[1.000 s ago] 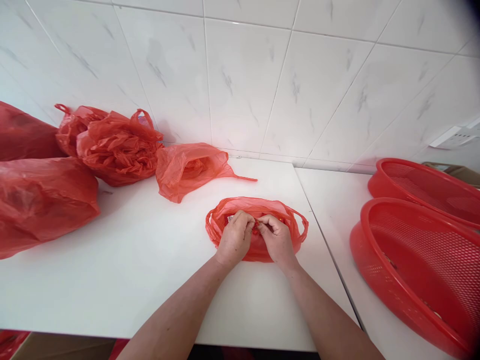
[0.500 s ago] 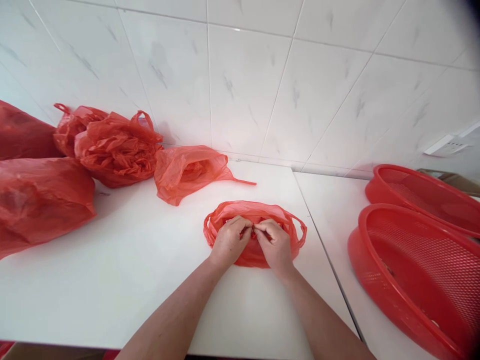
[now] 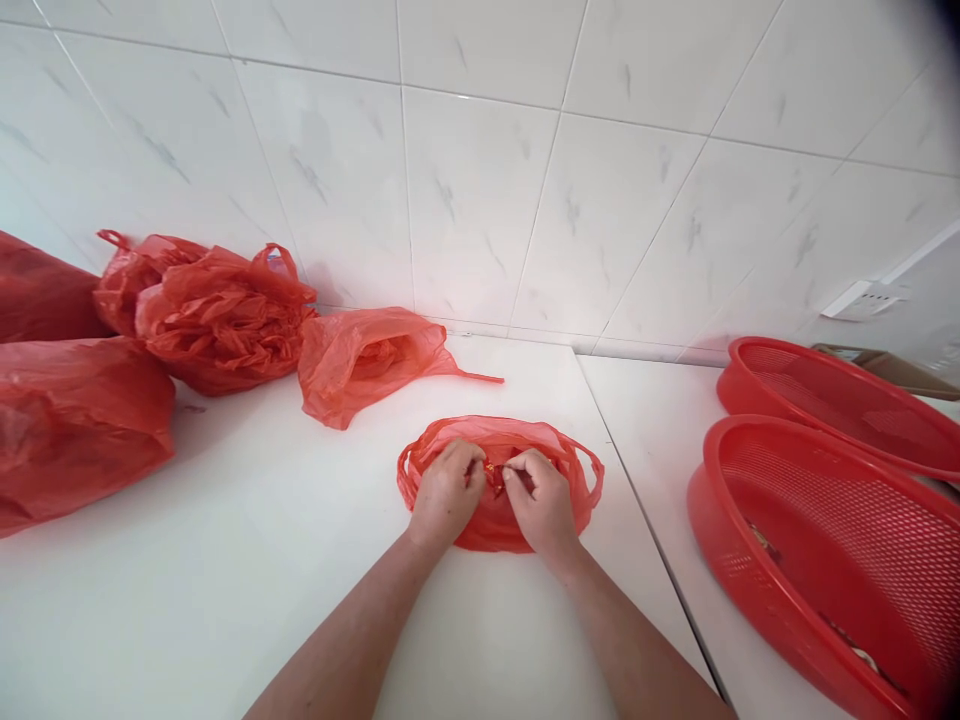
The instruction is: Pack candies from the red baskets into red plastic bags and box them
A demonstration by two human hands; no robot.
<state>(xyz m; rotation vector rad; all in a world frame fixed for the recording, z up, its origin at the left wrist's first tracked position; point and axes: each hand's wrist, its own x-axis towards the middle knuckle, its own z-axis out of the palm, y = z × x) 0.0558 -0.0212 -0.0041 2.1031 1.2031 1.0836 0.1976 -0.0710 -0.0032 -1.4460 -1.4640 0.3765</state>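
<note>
A red plastic bag lies with its mouth open on the white table, its loop handles at either side. Over the mouth, my left hand is closed, thumb against curled fingers. Facing it a small gap away, my right hand is closed too, thumb and forefinger pinched. Small shiny red and gold pieces show between the fingertips, down in the bag. What exactly each pinch holds is too small to tell. The hands hide much of the bag's contents.
Another red bag lies slack behind, with several fuller red bags to the left. At right stand two red mesh baskets; the nearer holds a few small bits. A tiled wall closes the back, and a seam splits the tabletop.
My hands have moved slightly apart; the fingertips, nearly touching before, now show a gap with shiny red and gold pieces. The whole view has shifted a little.
</note>
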